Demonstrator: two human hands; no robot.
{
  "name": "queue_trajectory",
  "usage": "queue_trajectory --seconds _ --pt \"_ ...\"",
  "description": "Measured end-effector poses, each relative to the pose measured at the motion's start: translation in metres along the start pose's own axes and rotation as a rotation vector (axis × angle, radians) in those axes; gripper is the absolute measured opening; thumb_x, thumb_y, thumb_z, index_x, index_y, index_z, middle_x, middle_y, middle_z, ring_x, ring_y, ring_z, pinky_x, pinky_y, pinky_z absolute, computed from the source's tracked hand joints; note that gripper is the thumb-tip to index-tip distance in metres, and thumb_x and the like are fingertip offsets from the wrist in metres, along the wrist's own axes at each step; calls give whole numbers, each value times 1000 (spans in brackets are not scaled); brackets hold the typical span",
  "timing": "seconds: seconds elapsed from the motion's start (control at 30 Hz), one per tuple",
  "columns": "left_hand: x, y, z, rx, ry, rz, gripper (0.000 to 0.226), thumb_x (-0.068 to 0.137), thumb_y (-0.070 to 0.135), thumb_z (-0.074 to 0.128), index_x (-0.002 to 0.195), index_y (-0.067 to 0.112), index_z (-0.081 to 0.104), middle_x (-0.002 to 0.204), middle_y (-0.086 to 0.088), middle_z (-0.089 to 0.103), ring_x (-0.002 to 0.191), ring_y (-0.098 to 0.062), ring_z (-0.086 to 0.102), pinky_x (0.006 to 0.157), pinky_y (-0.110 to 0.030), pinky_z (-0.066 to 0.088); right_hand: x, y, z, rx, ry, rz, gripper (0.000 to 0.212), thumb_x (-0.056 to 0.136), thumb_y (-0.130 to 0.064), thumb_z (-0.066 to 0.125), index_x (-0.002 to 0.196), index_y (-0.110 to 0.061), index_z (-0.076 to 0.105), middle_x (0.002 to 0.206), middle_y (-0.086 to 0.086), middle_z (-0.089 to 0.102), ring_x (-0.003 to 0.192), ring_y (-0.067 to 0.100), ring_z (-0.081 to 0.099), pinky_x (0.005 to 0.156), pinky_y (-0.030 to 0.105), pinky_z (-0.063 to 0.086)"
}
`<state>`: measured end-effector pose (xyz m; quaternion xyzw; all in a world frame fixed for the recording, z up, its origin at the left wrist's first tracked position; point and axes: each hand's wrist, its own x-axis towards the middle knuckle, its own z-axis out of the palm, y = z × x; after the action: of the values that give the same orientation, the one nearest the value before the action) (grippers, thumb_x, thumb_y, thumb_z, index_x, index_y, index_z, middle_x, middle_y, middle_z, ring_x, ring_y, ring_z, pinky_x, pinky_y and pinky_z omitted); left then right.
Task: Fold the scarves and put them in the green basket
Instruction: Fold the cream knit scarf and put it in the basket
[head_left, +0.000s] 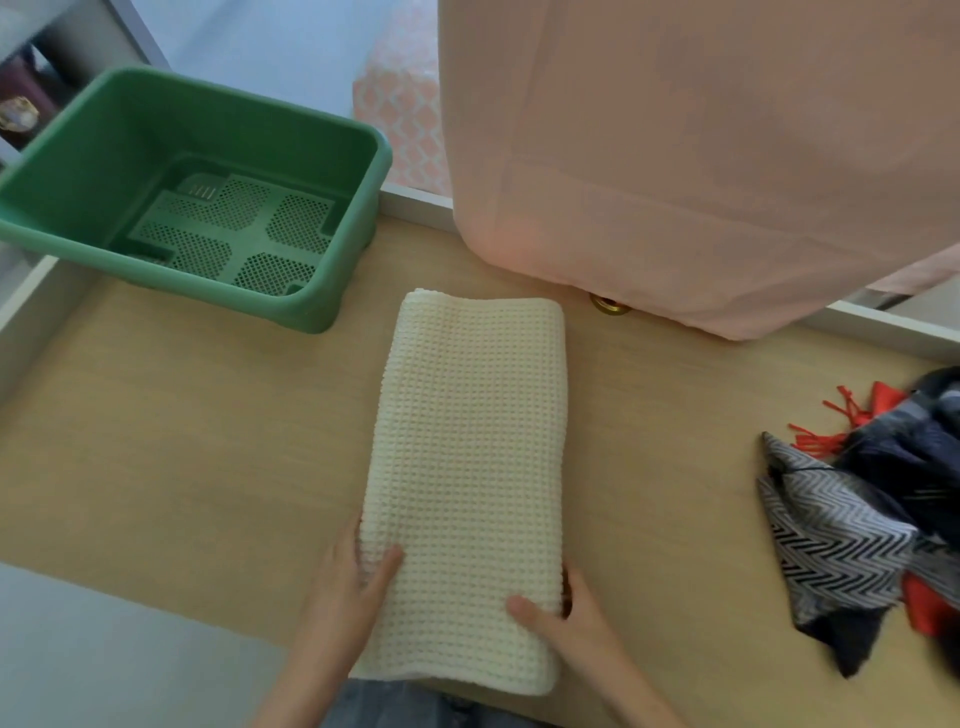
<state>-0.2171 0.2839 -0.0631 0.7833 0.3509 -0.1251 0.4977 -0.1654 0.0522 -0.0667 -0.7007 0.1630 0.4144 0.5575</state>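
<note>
A cream waffle-knit scarf lies folded into a long rectangle in the middle of the wooden table. My left hand grips its near left edge, thumb on top. My right hand grips the near right edge, thumb on top and fingers curled along the side. The green basket stands at the back left with nothing in it. A heap of unfolded scarves, one zigzag black-and-white, one dark, one red with fringe, lies at the right edge.
A large pink fabric-covered object stands at the back right, with a small brass knob under its edge. A shelf with items is at the far left. The table's near edge runs beside my hands.
</note>
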Motion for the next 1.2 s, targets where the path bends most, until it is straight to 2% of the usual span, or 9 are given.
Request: queue_trajectory --seconds 0.23,0.4,0.53,0.6,0.67,0.8,0.93,1.1,1.2 --pt "1 -18 -3 1 -10 26 46 101 27 40 145 23 29 132 6 44 122 -15 44 94 -26 32 -15 9 23 -139 155 -198 133 29 -77 79 138 -37 14 138 -9 32 124 4 42 106 30 39" --pt "-18 -35 -19 431 48 661 70 89 50 49 150 27 24 153 9 23 141 -7 20 113 -28 22 -25 18 -11 -747 18 -530 115 58 -79 65 142 -50 -8 151 -23 -11 137 -12 -5 110 9 3" --pt "-28 -65 -16 736 -214 896 91 72 55 70 149 32 26 157 6 24 146 -17 17 109 -49 21 -23 26 -33 -1211 -241 -681 111 75 -54 68 144 -47 -19 153 -16 -28 143 8 -23 116 27 0" --pt "-23 -75 -19 827 -278 877 108 61 54 79 151 30 23 159 4 17 147 -20 14 109 -49 18 -13 37 -36 -1318 -176 -790 108 75 -30 72 151 -35 -4 159 -3 -15 146 18 -14 117 35 17" --pt "-16 -78 -24 826 -291 911 113 59 43 85 151 29 22 159 3 16 147 -20 15 111 -44 23 -4 46 -37 -1255 -101 -858 104 69 -8 73 152 -27 14 161 3 3 147 24 4 111 43 33" --pt "-8 -79 -25 762 -324 964 114 58 26 89 151 28 23 159 3 18 145 -19 21 112 -35 30 6 49 -32 -1155 -22 -937 94 69 4 64 148 -29 27 159 2 16 140 27 21 108 43 33" --pt "-7 -86 -27 671 -335 999 88 77 34 74 150 32 25 155 8 24 140 -15 27 109 -36 37 5 50 -28 -1060 43 -963 57 85 -20 48 140 -32 38 155 -7 26 136 22 28 109 38 35" --pt "-9 -47 -44 198 -224 833 64 82 36 67 136 51 37 135 24 48 123 0 47 96 -28 45 -10 17 -16 -723 96 -856 52 85 -38 56 135 -47 41 143 -27 38 135 6 27 108 34 29" --pt "-9 13 -66 -107 -97 708 65 71 37 72 125 54 40 115 23 61 94 -1 64 70 -16 51 -31 -40 -10 -416 90 -711 47 77 -51 61 120 -61 48 128 -34 47 124 -10 37 101 11 33"
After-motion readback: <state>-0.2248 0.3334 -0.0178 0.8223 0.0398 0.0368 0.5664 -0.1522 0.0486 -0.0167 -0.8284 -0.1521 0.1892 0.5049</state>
